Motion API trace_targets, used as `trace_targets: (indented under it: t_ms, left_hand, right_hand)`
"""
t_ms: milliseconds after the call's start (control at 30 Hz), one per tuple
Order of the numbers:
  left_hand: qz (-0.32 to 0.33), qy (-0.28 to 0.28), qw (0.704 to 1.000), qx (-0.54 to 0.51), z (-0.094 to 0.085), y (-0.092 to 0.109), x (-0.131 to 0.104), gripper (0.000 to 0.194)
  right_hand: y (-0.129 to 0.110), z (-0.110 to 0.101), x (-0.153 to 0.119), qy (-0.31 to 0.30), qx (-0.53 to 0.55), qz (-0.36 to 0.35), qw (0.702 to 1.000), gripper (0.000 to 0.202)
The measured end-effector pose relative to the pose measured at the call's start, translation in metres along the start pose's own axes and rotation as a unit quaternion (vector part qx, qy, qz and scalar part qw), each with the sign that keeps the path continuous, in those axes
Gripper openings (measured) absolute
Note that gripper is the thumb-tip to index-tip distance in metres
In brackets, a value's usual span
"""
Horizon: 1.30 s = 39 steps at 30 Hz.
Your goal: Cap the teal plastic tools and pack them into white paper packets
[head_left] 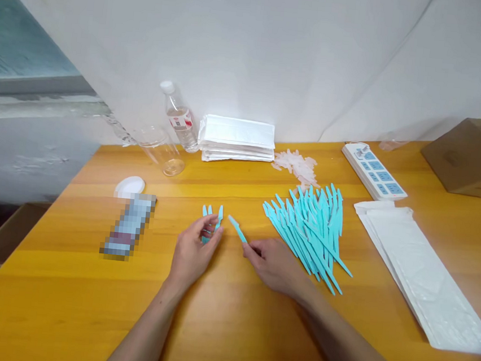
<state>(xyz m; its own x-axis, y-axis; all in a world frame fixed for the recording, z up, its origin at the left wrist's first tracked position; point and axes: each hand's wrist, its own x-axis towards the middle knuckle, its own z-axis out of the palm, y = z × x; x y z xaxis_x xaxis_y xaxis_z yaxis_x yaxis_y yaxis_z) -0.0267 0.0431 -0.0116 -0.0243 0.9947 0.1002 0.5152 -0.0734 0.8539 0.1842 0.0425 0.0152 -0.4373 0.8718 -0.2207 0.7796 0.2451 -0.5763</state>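
My left hand (194,251) is closed round several turquoise eyebrow razors (206,210), whose tips stick up past the fingers. Between thumb and fingers of my right hand (273,263) is a single turquoise eyebrow razor (238,228), its pale tip pointing up and left toward the left hand. The two hands are apart, a short way above or on the table. Just right of my right hand lies a loose, fanned heap of similar razors (312,227). Behind that heap is a small pile of translucent pinkish caps (297,166).
White packets (239,132) are stacked by the wall, beside a water bottle (180,119) and a clear jar (160,149). A white lid (130,186) and a blurred-out flat object (129,226) lie left. Rightward are a power strip (375,172), white bags (423,272) and a cardboard box (468,157).
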Motion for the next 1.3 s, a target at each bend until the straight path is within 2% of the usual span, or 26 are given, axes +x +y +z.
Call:
trace_targets:
  t_ms: [67, 133, 267, 367, 467, 533, 600, 633, 667, 733, 867, 967, 1100, 1200, 1300]
  left_hand:
    - [0.1, 0.018, 0.986, 0.135, 0.002, -0.009, -0.002, 0.027]
    - [0.161, 0.004, 0.963, 0.216, 0.005, -0.017, -0.008, 0.025]
    - [0.159, 0.014, 0.957, 0.242, 0.008, -0.021, -0.017, 0.037]
    - [0.169, -0.027, 0.944, 0.282, 0.01, -0.016, -0.017, 0.044]
    - [0.186, -0.082, 0.915, 0.349, 0.011, -0.014, -0.014, 0.044]
    - [0.193, -0.094, 0.903, 0.372, 0.009, -0.017, -0.012, 0.044]
    - [0.195, -0.096, 0.899, 0.379, 0.005, -0.022, -0.01, 0.044]
    - [0.195, -0.094, 0.9, 0.379, 0.003, -0.024, -0.009, 0.044]
    - [0.194, -0.09, 0.902, 0.375, 0.001, -0.026, -0.009, 0.045]
    - [0.191, -0.074, 0.913, 0.354, -0.002, -0.025, -0.007, 0.046]
    - [0.198, -0.03, 0.942, 0.27, 0.003, -0.006, 0.009, 0.049]
    - [0.2, -0.042, 0.956, 0.209, 0.023, 0.019, 0.04, 0.041]
    - [0.196, -0.124, 0.96, 0.16, 0.071, 0.057, 0.102, 0.034]
    - [0.162, -0.196, 0.948, 0.193, 0.112, 0.084, 0.145, 0.029]
    - [0.126, -0.233, 0.936, 0.231, 0.145, 0.102, 0.172, 0.017]
  right_hand:
    - [-0.009, 0.01, 0.014, 0.025, -0.044, 0.023, 0.998, 0.057]
    - [-0.018, 0.018, 0.03, 0.031, -0.064, 0.02, 0.997, 0.058]
    - [-0.034, 0.024, 0.049, 0.02, -0.09, 0.0, 0.996, 0.057]
    - [-0.033, 0.016, 0.037, 0.015, -0.107, -0.01, 0.994, 0.057]
    - [-0.01, 0.0, 0.003, 0.047, -0.113, 0.016, 0.992, 0.053]
    - [0.018, -0.012, -0.024, 0.14, -0.105, 0.072, 0.982, 0.041]
    - [0.052, -0.023, -0.047, 0.246, -0.126, 0.12, 0.953, 0.035]
    - [0.068, -0.028, -0.056, 0.277, -0.142, 0.135, 0.941, 0.036]
    - [0.083, -0.032, -0.063, 0.284, -0.161, 0.145, 0.934, 0.038]
    - [0.106, -0.036, -0.071, 0.257, -0.168, 0.15, 0.94, 0.039]
    - [0.122, -0.038, -0.074, 0.206, -0.087, 0.173, 0.959, 0.033]
    - [0.12, -0.039, -0.071, 0.206, -0.042, 0.186, 0.96, 0.028]
    - [0.118, -0.045, -0.068, 0.202, -0.013, 0.161, 0.966, 0.024]
    - [0.113, -0.055, -0.07, 0.21, 0.03, 0.142, 0.967, 0.024]
    - [0.102, -0.065, -0.075, 0.196, 0.135, 0.142, 0.961, 0.025]
